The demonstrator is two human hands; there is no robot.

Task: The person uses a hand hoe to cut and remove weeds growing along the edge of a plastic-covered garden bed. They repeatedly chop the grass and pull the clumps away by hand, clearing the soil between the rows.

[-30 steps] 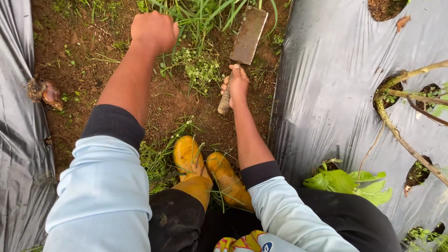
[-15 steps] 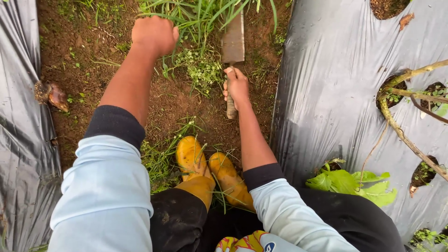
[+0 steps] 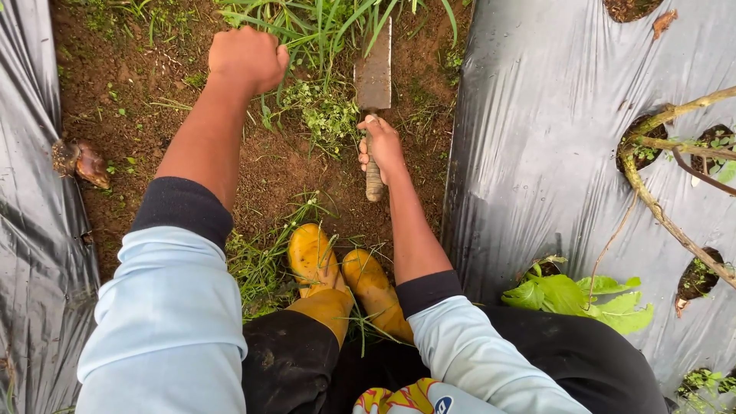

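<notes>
My left hand [image 3: 245, 57] is closed around a tuft of long green grass [image 3: 322, 27] at the top of the soil strip. My right hand [image 3: 381, 146] grips the wooden handle of a flat rusty blade [image 3: 374, 73], a cleaver-like knife. Its blade points away from me and lies at the foot of the grass clump, just right of my left hand. Small leafy weeds [image 3: 326, 115] grow between the two hands. My yellow rubber boots [image 3: 341, 272] stand on the bare earth below.
Black plastic mulch sheets [image 3: 537, 153] flank the soil furrow on both sides [image 3: 31, 230]. The right sheet has planting holes with a woody stem [image 3: 659, 215] and a leafy green plant [image 3: 575, 299]. A brown snail-like lump [image 3: 80, 161] lies at the left sheet's edge.
The blade has swung from tilted right to pointing straight ahead and slid left toward the grass clump. My left hand has kept its hold on the grass.
</notes>
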